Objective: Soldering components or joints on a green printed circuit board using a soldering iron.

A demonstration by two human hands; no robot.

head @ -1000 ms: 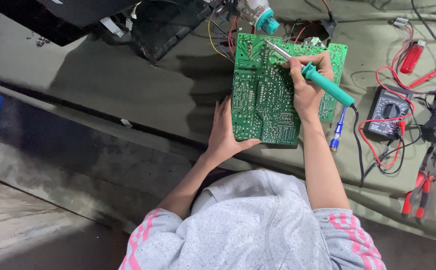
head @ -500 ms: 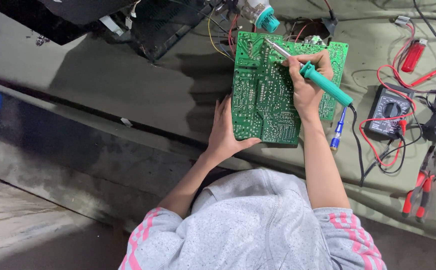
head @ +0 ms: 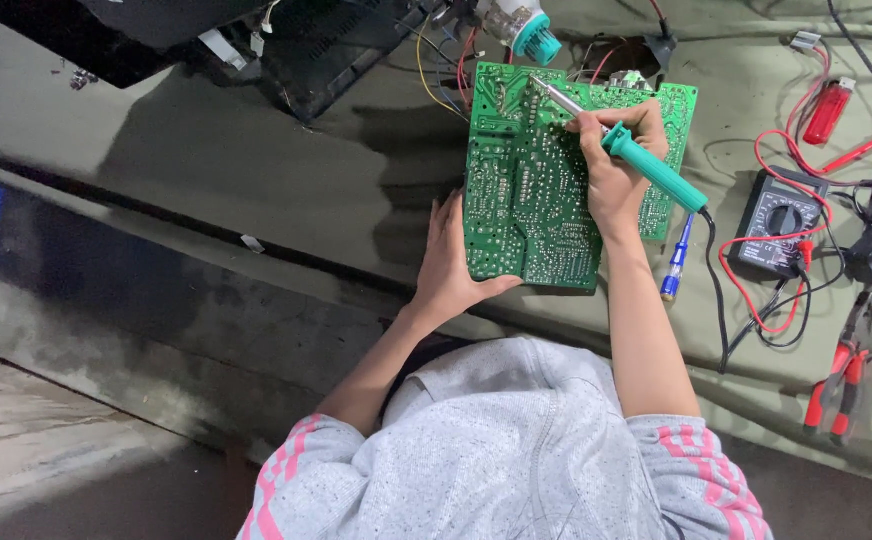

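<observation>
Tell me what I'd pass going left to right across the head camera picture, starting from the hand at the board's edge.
Left hand gripping the board's edge → green circuit board → right hand holding the teal-handled soldering iron → blue screwdriver → black multimeter with red leads → red-handled pliers.

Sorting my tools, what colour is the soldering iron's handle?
Teal, on the soldering iron in the right hand; head view.

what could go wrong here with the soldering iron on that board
The left hand grips the green circuit board close under the soldering iron in the right hand; a slip might burn fingers. The iron's cord runs by the red multimeter leads, so it could snag.
</observation>
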